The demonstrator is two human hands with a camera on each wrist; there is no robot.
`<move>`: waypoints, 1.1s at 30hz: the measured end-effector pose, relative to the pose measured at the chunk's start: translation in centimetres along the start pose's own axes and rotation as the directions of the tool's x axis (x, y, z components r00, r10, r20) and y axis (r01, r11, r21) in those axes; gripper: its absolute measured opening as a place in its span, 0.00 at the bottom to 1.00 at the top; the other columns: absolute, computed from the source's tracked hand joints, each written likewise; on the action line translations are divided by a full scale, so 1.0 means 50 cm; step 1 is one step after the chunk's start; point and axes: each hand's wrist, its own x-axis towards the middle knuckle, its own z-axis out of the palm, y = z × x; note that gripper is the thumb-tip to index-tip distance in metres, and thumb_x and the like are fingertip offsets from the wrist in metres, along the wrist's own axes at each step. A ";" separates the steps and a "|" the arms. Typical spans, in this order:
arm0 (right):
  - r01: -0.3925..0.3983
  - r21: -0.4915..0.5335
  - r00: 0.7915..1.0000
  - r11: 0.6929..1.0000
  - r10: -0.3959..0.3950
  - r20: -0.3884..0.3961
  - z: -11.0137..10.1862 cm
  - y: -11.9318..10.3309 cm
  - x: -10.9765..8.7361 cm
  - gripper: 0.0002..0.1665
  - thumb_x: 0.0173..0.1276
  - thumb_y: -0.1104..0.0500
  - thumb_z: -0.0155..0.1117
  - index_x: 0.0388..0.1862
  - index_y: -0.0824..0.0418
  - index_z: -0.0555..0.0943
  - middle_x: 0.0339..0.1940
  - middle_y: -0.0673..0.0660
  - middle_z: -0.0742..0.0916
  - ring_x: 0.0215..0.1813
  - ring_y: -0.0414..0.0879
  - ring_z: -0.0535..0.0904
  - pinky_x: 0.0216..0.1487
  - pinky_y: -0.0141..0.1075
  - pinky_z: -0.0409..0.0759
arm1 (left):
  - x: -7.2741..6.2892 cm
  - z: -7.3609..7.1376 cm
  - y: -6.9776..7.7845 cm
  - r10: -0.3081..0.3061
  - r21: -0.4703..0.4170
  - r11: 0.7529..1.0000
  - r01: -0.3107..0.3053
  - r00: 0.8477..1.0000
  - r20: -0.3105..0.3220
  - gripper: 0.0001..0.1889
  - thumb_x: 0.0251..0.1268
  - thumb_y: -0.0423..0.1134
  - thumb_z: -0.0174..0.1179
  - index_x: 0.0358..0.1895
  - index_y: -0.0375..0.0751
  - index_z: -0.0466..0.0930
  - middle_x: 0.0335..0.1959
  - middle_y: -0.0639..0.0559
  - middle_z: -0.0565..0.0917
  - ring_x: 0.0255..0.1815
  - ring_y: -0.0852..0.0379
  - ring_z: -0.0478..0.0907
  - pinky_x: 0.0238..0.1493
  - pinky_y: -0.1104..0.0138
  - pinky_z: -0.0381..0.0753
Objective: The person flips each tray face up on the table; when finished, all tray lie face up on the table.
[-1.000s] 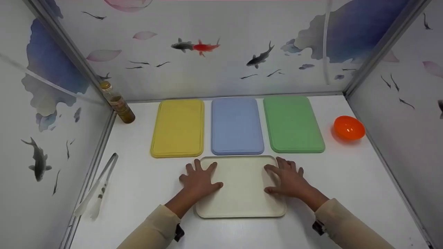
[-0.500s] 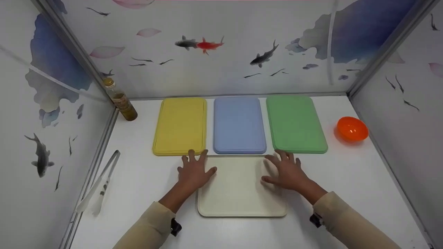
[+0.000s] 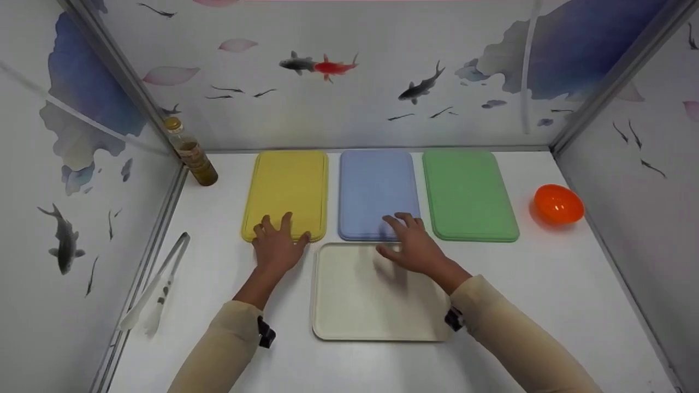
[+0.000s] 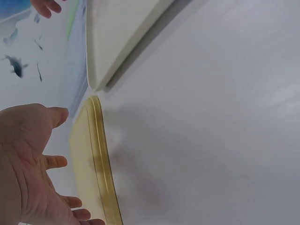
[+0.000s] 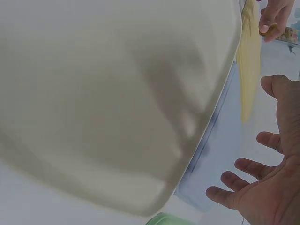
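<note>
In the head view my left hand (image 3: 276,248) is over the near end of the yellow board (image 3: 286,188), fingers spread and holding nothing. The left wrist view shows this hand (image 4: 28,164) beside the board's edge (image 4: 107,173); contact cannot be told. My right hand (image 3: 412,245) hovers above the far edge of the cream tray (image 3: 355,305), its fingers reaching over the near end of the blue board (image 3: 377,185). In the right wrist view, the right hand (image 5: 267,183) has loosely spread fingers and nothing in them. The tray lies flat on the table.
A green board (image 3: 469,196) lies right of the blue one, with an orange bowl (image 3: 558,204) farther right. An oil bottle (image 3: 195,158) stands in the back left corner. Tongs (image 3: 158,289) lie along the left edge. Printed panels enclose the back and sides.
Both hands have left the tray's sides. The left hand has moved forward and left to the yellow board, the right hand forward and left toward the blue board. The tray stays in place.
</note>
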 end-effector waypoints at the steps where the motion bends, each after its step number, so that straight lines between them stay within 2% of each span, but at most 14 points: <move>1: 0.004 0.012 1.000 1.000 -0.004 0.006 0.006 -0.010 0.010 0.44 0.78 0.42 0.72 0.85 0.59 0.71 0.81 0.73 0.73 0.78 0.76 0.70 0.68 0.69 0.80 | 0.006 -0.002 -0.010 -0.011 -0.010 1.000 0.011 1.000 -0.013 0.40 0.78 0.56 0.65 0.84 0.39 0.66 0.83 0.17 0.54 0.83 0.18 0.52 0.76 0.25 0.60; 4: 0.010 0.034 1.000 0.999 -0.011 0.019 0.024 -0.040 0.037 0.44 0.78 0.42 0.72 0.85 0.58 0.71 0.81 0.73 0.73 0.79 0.76 0.69 0.68 0.68 0.81 | 0.020 -0.006 -0.032 -0.053 -0.021 0.998 0.052 0.998 -0.027 0.41 0.79 0.57 0.63 0.85 0.38 0.65 0.83 0.16 0.51 0.84 0.17 0.49 0.77 0.23 0.56; 8: 0.037 0.061 0.999 0.997 -0.038 0.022 0.045 -0.071 0.064 0.42 0.78 0.45 0.72 0.85 0.58 0.72 0.81 0.74 0.73 0.80 0.74 0.69 0.71 0.66 0.80 | 0.038 -0.009 -0.048 -0.119 -0.028 0.992 0.119 0.993 -0.006 0.43 0.80 0.59 0.60 0.87 0.39 0.60 0.85 0.17 0.46 0.85 0.18 0.45 0.77 0.24 0.53; 12: 0.056 0.116 0.997 0.992 -0.061 0.042 0.064 -0.096 0.085 0.42 0.80 0.46 0.71 0.86 0.59 0.70 0.83 0.74 0.71 0.82 0.73 0.68 0.75 0.66 0.77 | 0.056 -0.016 -0.064 -0.147 -0.068 0.987 0.147 0.989 0.006 0.45 0.80 0.59 0.58 0.88 0.39 0.54 0.84 0.16 0.45 0.84 0.18 0.46 0.76 0.26 0.54; 17: 0.042 0.187 0.994 0.981 -0.060 0.087 0.086 -0.127 0.108 0.42 0.82 0.46 0.68 0.87 0.61 0.68 0.84 0.72 0.71 0.84 0.70 0.67 0.79 0.64 0.74 | 0.071 -0.024 -0.089 -0.146 -0.118 0.982 0.148 0.989 0.019 0.46 0.79 0.59 0.57 0.89 0.40 0.51 0.83 0.18 0.47 0.83 0.20 0.46 0.77 0.28 0.54; 23: 0.008 0.252 0.993 0.968 -0.037 0.112 0.104 -0.149 0.131 0.43 0.83 0.46 0.67 0.86 0.65 0.67 0.81 0.72 0.74 0.83 0.67 0.71 0.80 0.61 0.74 | 0.071 -0.032 -0.104 -0.134 -0.157 0.978 0.136 0.991 0.022 0.46 0.79 0.58 0.60 0.89 0.41 0.53 0.83 0.20 0.52 0.82 0.22 0.47 0.78 0.30 0.53; 29: -0.010 0.274 0.993 0.962 -0.021 0.112 0.126 -0.167 0.152 0.44 0.82 0.48 0.68 0.86 0.67 0.67 0.79 0.72 0.76 0.80 0.68 0.74 0.79 0.62 0.74 | 0.074 -0.036 -0.118 -0.140 -0.181 0.973 0.146 0.989 0.045 0.46 0.78 0.59 0.59 0.89 0.41 0.53 0.82 0.20 0.55 0.82 0.23 0.49 0.79 0.31 0.53; 33: -0.040 0.275 0.987 0.961 -0.006 0.162 0.146 -0.183 0.163 0.45 0.82 0.46 0.67 0.88 0.66 0.64 0.82 0.72 0.75 0.82 0.68 0.72 0.81 0.61 0.73 | 0.080 -0.039 -0.130 -0.163 -0.186 0.968 0.167 0.986 0.041 0.46 0.79 0.61 0.59 0.89 0.42 0.53 0.82 0.21 0.56 0.83 0.24 0.49 0.80 0.31 0.53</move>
